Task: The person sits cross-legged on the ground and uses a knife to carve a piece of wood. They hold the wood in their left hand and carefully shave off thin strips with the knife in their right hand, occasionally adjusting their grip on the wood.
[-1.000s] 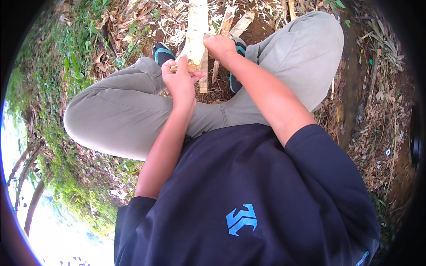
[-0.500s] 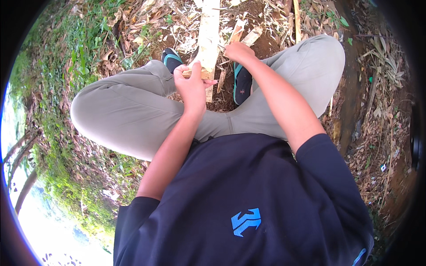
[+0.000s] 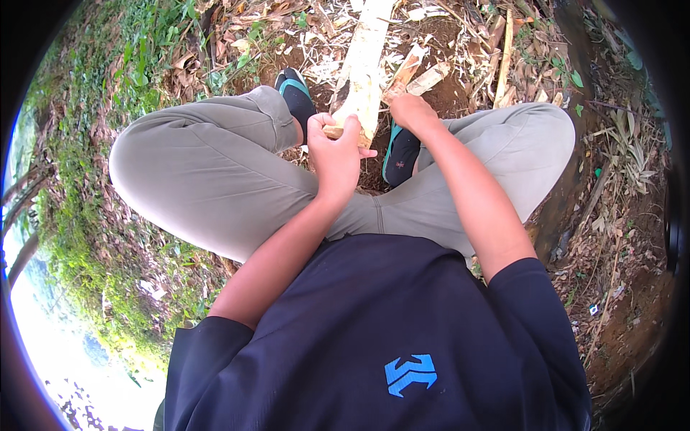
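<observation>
A long pale strip of split wood (image 3: 363, 68) runs away from me between my feet, its near end at my left hand (image 3: 335, 154). The thumb and fingers of that hand are wrapped round this end. Beside the strip's right edge, my right hand (image 3: 414, 115) is closed in a fist above the right slipper. Whatever it grips is hidden by the fingers and too small to make out. Just beyond this fist lies a short brownish piece of wood (image 3: 408, 66).
Dark slippers with teal straps are on my left foot (image 3: 295, 92) and right foot (image 3: 402, 154). My bent knees flank the work. Shavings (image 3: 327, 70) and dry leaves litter the soil. A thin stick (image 3: 506, 57) lies at far right; green plants (image 3: 140, 68) grow at left.
The whole view has shifted a little. The wood strip now slants more to the right at its far end. My right hand has come slightly nearer to me; my left still grips the end.
</observation>
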A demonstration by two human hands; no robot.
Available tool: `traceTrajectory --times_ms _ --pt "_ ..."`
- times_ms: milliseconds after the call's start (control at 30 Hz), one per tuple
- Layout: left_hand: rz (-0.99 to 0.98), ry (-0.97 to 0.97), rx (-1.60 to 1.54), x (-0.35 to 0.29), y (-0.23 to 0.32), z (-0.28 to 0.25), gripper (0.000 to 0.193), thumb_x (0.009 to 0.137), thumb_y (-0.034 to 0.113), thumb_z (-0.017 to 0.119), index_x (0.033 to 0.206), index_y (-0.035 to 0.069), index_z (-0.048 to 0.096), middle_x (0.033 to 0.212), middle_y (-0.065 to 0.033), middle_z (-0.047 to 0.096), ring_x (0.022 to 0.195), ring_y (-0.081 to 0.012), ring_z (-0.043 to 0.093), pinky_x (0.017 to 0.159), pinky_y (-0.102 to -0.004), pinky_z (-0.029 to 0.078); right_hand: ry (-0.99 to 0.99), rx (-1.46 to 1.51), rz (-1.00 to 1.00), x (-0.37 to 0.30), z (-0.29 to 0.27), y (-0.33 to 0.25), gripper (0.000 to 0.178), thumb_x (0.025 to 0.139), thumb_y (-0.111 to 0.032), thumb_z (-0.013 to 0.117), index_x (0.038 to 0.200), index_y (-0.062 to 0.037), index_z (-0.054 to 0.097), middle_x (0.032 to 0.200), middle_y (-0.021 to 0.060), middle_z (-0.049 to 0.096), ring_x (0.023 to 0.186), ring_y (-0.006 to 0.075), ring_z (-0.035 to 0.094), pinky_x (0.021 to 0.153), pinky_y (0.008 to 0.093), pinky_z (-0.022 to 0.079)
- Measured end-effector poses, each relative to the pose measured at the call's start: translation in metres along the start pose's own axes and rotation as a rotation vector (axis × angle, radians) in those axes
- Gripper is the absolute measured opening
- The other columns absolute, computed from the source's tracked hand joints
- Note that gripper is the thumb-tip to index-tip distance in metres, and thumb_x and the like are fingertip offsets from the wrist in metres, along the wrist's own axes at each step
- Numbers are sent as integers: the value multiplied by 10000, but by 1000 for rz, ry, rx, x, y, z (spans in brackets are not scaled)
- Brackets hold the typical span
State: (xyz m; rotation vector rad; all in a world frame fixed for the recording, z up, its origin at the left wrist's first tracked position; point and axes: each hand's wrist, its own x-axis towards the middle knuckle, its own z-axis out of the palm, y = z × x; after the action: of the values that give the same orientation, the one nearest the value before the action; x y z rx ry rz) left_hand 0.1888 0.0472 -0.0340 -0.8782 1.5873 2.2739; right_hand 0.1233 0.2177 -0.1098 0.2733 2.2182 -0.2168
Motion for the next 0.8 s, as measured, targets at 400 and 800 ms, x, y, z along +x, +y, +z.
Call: traceTrajectory --times_ms 400,800 --pt "-42 -15 21 -5 -10 4 321 903 65 674 956 80 358 846 -130 612 491 -152 613 402 -276 518 28 97 114 17 16 -5 386 995 -224 426 1164 -5 696 1262 212 653 1194 362 623 1002 437 493" --pt "-19 -17 11 -3 -7 8 324 907 76 685 955 73 365 831 -121 614 504 -138 606 408 -276 522 128 88 -88 75 52 16 514 1054 -337 331 1196 25 668 1268 244 635 1187 401 610 1003 473 476"
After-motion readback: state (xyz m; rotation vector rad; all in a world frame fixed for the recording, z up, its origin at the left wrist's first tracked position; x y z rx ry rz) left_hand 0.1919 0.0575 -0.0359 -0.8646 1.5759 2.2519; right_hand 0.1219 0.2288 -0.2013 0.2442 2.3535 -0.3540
